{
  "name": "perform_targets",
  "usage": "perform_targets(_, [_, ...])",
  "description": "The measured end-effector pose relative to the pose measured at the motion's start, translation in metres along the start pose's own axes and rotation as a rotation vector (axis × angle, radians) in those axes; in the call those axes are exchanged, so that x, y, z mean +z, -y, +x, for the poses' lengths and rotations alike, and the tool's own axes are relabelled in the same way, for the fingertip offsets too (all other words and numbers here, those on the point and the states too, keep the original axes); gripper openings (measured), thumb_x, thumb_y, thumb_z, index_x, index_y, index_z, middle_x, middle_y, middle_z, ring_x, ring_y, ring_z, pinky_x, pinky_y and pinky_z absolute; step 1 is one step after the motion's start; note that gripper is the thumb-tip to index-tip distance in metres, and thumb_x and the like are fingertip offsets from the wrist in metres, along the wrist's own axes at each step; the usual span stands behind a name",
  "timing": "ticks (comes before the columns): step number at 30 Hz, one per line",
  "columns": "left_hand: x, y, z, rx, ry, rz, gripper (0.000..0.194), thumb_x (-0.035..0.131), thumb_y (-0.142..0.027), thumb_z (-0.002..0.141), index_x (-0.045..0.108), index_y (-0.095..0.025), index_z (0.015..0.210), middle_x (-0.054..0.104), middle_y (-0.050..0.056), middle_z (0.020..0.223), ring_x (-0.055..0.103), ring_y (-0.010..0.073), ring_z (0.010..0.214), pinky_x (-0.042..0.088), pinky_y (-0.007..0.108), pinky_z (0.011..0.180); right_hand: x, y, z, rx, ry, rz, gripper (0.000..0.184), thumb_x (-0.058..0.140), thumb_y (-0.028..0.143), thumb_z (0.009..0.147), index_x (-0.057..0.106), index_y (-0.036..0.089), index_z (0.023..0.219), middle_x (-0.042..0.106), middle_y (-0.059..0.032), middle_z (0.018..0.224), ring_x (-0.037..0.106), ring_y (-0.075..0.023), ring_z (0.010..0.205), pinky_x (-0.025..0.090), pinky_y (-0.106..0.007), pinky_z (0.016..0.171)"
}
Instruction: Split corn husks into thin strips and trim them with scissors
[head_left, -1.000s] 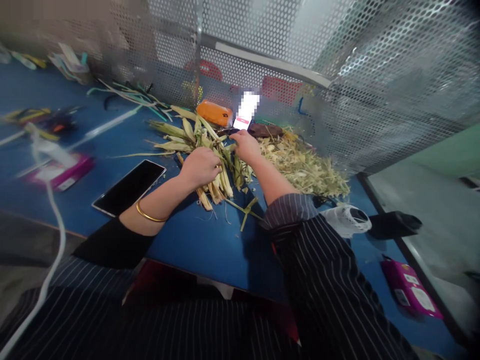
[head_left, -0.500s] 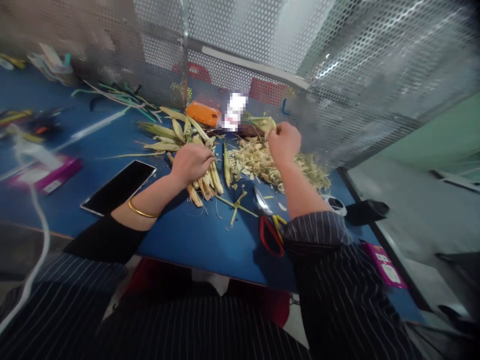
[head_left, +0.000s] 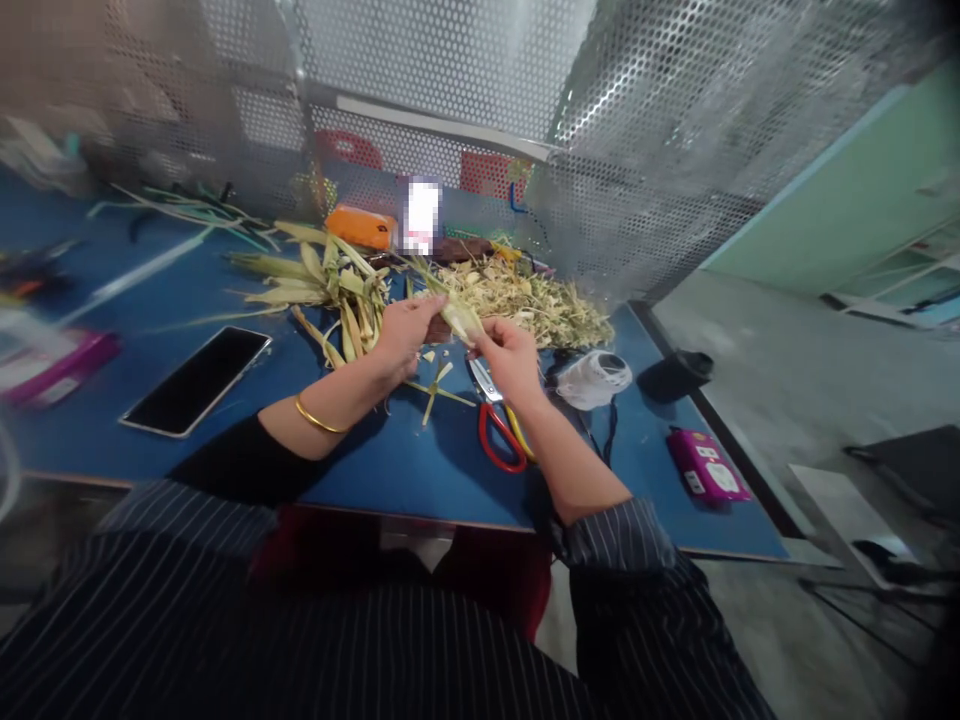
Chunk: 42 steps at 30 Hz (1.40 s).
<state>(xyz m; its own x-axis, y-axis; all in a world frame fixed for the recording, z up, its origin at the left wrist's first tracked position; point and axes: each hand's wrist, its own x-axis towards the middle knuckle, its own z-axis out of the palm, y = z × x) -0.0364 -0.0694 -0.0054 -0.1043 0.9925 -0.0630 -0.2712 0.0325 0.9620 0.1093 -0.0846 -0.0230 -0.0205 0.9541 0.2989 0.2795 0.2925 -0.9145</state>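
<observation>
A pale green corn husk [head_left: 463,318] is stretched between my two hands above the blue table. My left hand [head_left: 409,335] pinches its left side, and my right hand [head_left: 508,355] grips its lower right end. Left of my left hand lies a bunch of dried husks [head_left: 330,280]. Behind my hands spreads a heap of husk scraps [head_left: 540,300]. Below them, on the table, is a small cross of husk strips [head_left: 435,388]. Scissors [head_left: 501,435] with red and yellow handles lie beside my right wrist, partly covered by it.
A tablet-like black phone [head_left: 199,380] lies at the left, near a purple pack [head_left: 60,365]. To the right stand a spool of white thread [head_left: 596,378], a black cup-like object [head_left: 679,372] and another purple pack [head_left: 706,466]. A perforated metal screen [head_left: 442,80] borders the back.
My right hand has come back from the scrap heap with the husk. My left hand has left the husk bunch and now holds the husk too. The view has turned right.
</observation>
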Motion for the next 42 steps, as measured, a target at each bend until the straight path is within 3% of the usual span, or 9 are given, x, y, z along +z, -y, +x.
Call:
perform_targets(3, [-0.008,-0.001,0.003,-0.113,0.001,-0.077,0.021,0.066,-0.026,0.079,0.062,-0.016,0.062,0.062,0.001,0.054,0.057,0.01,0.049,0.049,0.023,0.054,-0.001,-0.003,-0.006,-0.024,0.094,0.052,0.02,0.06,0.04,0.08,0.06,0.02,0.081,0.064,0.0014,0.069,0.062,-0.0145,0.061,0.049,-0.029,0.064])
perform_targets(8, [-0.014,0.005,0.003,0.028,0.047,0.007,0.024,0.072,-0.036,0.075,0.066,-0.015,0.064,0.065,0.002,0.058,0.059,0.0107,0.053,0.05,0.023,0.055,-0.005,0.002,-0.012,-0.272,-0.081,-0.299,0.03,0.064,0.032,0.08,0.055,0.024,0.108,0.062,-0.0061,0.109,0.062,-0.0162,0.083,0.05,-0.033,0.081])
perform_targets(11, [-0.012,0.011,0.001,0.041,0.067,0.033,0.027,0.073,-0.04,0.074,0.067,-0.016,0.063,0.066,0.003,0.059,0.059,0.0107,0.052,0.05,0.024,0.055,-0.005,0.003,-0.014,-0.348,-0.104,-0.457,0.02,0.062,0.028,0.083,0.056,0.024,0.101,0.059,-0.0078,0.113,0.06,-0.0177,0.091,0.049,-0.033,0.083])
perform_targets(16, [-0.01,0.018,-0.001,0.098,0.097,0.076,0.031,0.072,-0.043,0.075,0.066,-0.016,0.061,0.065,0.003,0.059,0.06,0.0112,0.053,0.051,0.025,0.055,-0.002,-0.006,-0.012,-0.276,-0.123,-0.443,0.007,0.061,0.028,0.082,0.057,0.021,0.083,0.059,-0.0033,0.087,0.056,-0.0163,0.08,0.047,-0.031,0.077])
perform_targets(20, [-0.009,0.019,-0.003,0.113,0.107,0.107,0.029,0.072,-0.041,0.074,0.066,-0.014,0.066,0.066,0.005,0.066,0.061,0.0123,0.058,0.05,0.024,0.052,-0.001,-0.011,-0.009,-0.196,-0.117,-0.346,0.014,0.06,0.03,0.08,0.054,0.021,0.071,0.057,-0.0009,0.077,0.053,-0.0154,0.076,0.045,-0.029,0.074])
perform_targets(24, [-0.01,0.018,-0.007,0.11,0.275,0.157,0.032,0.079,-0.033,0.064,0.07,-0.015,0.089,0.07,0.006,0.089,0.063,0.0133,0.07,0.048,0.021,0.049,0.0,-0.014,-0.007,-0.045,-0.059,-0.154,0.02,0.059,0.035,0.079,0.052,0.021,0.067,0.05,0.0025,0.064,0.045,-0.0127,0.065,0.038,-0.026,0.063])
perform_targets(27, [-0.01,0.02,-0.007,0.078,0.372,0.158,0.027,0.077,-0.032,0.066,0.071,-0.016,0.086,0.071,0.005,0.088,0.061,0.0119,0.068,0.048,0.02,0.05,0.002,-0.014,-0.005,0.067,-0.017,0.024,0.021,0.06,0.035,0.074,0.05,0.021,0.062,0.046,0.0041,0.06,0.041,-0.0113,0.061,0.036,-0.025,0.059])
perform_targets(33, [-0.007,0.025,0.001,0.056,0.241,0.131,0.022,0.079,-0.033,0.064,0.072,-0.016,0.075,0.067,0.004,0.074,0.056,0.0106,0.057,0.047,0.023,0.046,-0.003,-0.008,-0.002,0.28,0.059,0.409,0.018,0.063,0.031,0.064,0.049,0.02,0.062,0.05,0.0039,0.057,0.048,-0.0113,0.056,0.04,-0.026,0.057])
perform_targets(42, [-0.009,0.024,0.016,0.136,0.063,0.324,0.016,0.071,-0.03,0.069,0.066,-0.016,0.063,0.06,0.001,0.059,0.056,0.0101,0.046,0.031,0.021,0.037,-0.039,0.003,0.008,0.226,0.027,0.47,0.008,0.056,0.028,0.069,0.054,0.02,0.071,0.06,-0.0017,0.073,0.059,-0.0126,0.064,0.046,-0.027,0.06])
